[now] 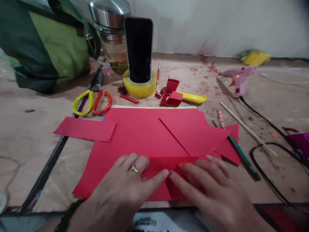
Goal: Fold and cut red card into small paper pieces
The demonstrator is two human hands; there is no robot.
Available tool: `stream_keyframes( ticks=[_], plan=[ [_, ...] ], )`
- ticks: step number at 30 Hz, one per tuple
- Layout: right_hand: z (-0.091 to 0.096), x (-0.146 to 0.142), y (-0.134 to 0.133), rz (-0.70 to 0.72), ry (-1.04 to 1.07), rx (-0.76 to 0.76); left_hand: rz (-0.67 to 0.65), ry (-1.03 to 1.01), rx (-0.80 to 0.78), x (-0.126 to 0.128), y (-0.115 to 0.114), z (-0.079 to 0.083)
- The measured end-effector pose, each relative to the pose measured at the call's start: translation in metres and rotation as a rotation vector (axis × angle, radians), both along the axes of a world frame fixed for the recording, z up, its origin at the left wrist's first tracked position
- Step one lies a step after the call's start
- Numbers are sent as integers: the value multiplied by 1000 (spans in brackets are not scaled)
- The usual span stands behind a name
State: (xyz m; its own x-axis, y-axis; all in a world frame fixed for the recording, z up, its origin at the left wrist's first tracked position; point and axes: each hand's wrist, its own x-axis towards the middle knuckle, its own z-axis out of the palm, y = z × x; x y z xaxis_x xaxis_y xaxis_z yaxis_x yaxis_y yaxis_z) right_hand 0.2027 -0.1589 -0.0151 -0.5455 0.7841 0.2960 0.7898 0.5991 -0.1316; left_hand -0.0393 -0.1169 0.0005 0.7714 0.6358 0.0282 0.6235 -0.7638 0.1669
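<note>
My left hand [125, 183] and my right hand [205, 187] lie side by side at the near edge of the table, fingers stretched flat, pressing on a small folded piece of red paper [169, 162]. Their index fingertips almost meet at its middle. The left hand wears a ring and a dark bead bracelet. The folded piece rests on a large red sheet [145, 135], which has other red pieces overlapping it to the right [193, 132].
A red paper strip [84, 129] lies at left, scissors [91, 100] behind it. A phone [139, 48] stands in a yellow tape roll [140, 87]. Folded red bits [172, 93], a yellow cutter [193, 97], a pink glue gun [238, 80], sticks, a pencil [241, 156] and black cables [265, 174] lie right.
</note>
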Motion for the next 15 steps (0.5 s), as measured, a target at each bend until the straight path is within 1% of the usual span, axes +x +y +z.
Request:
stream_keyframes(
  ticks=[2,5,8,10,13,15],
  plan=[
    [2,-4,0,146,-28,18,-77,28,-30,1,1,3],
    [9,-4,2,231,-90,27,-111,66,-45,0,-2,3],
    [17,6,2,241,-126,36,-89,83,-18,-7,-11,-1],
    [19,17,-1,223,-127,44,-59,92,-1,-15,-17,-5],
    [15,31,-10,161,-123,67,3,82,44,-26,-27,-9],
    [10,36,-16,111,-111,88,44,83,76,-31,-32,-10]
  ],
)
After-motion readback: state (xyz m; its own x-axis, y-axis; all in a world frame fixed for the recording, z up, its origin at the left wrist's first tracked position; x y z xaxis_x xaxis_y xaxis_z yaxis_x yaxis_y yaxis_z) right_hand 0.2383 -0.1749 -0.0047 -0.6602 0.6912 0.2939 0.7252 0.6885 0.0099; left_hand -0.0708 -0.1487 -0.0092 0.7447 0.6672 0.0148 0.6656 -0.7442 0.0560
